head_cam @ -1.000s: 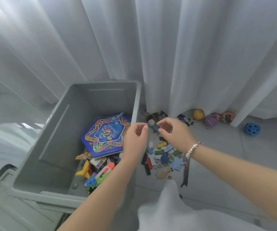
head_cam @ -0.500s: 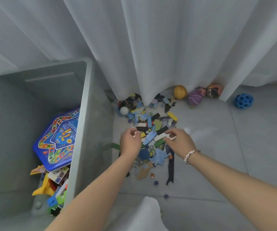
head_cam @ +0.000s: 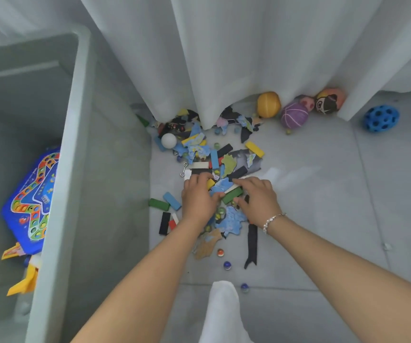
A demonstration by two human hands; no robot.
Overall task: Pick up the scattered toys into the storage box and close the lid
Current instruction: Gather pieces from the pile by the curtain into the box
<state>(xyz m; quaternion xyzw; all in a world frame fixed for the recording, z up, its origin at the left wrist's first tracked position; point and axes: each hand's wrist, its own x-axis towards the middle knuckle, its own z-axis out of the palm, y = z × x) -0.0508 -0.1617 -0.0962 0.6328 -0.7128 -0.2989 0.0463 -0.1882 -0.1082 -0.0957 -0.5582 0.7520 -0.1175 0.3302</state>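
Left hand (head_cam: 197, 198): down on the toy pile, palm down, fingers curled over small pieces; a yellow block (head_cam: 210, 183) peeks out at the fingertips; cannot tell whether actually gripped.
Right hand (head_cam: 256, 198): also on the pile, just right of the left, fingers curled around a green block (head_cam: 231, 196) and a pale strip beside it; beaded bracelet (head_cam: 272, 221) on the wrist.
Toy pile (head_cam: 214, 154): on the floor between the box and the curtain, spread from the curtain hem to near the hands; flat puzzle-like pieces and short blocks, too many and too overlapped to count.
Loose blocks left of the hands: one green (head_cam: 159, 204), one blue (head_cam: 171, 200), one black (head_cam: 164, 223), one red-and-white partly under the left wrist.
Marbles near the camera: three seen, one orange (head_cam: 220, 252), two dark blue (head_cam: 227, 265); more small ones within the pile.
White ball (head_cam: 168, 140): one, at the far left of the pile.
Soft balls at the curtain, far right: four, namely yellow (head_cam: 268, 104), purple (head_cam: 294, 116), a pink-orange one with a printed face (head_cam: 329, 101), blue with holes (head_cam: 381, 118) set apart.
Storage box (head_cam: 75, 149): one, grey, at the left, open; holds a blue game board (head_cam: 34, 201) and yellow pieces (head_cam: 23, 283).
Curtain (head_cam: 224, 58): white, across the far side, hem touching the toys.
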